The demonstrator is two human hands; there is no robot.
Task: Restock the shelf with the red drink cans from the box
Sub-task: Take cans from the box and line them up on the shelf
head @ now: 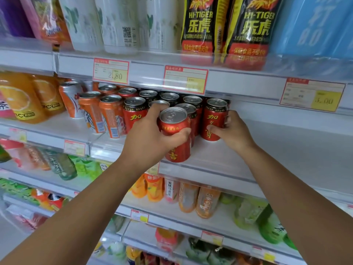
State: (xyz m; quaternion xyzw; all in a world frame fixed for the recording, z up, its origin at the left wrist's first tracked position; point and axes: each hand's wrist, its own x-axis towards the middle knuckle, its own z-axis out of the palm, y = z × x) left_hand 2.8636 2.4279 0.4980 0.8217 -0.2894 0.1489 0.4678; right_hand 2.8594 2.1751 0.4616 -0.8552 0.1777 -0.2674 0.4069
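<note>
Several red drink cans (133, 113) with yellow characters and silver tops stand in rows on the white middle shelf (229, 155). My left hand (150, 134) is wrapped around one red can (176, 131) at the shelf's front edge, tilted slightly toward me. My right hand (232, 131) grips another red can (214, 119) that stands upright at the right end of the group. The box is out of view.
Orange cans (109, 115) and orange juice bottles (21, 98) fill the same shelf to the left. Bare white shelf extends to the right of the red cans. Hi-Tiger bottles (200, 25) stand above. Price tags line the shelf rails; bottled drinks crowd the lower shelves.
</note>
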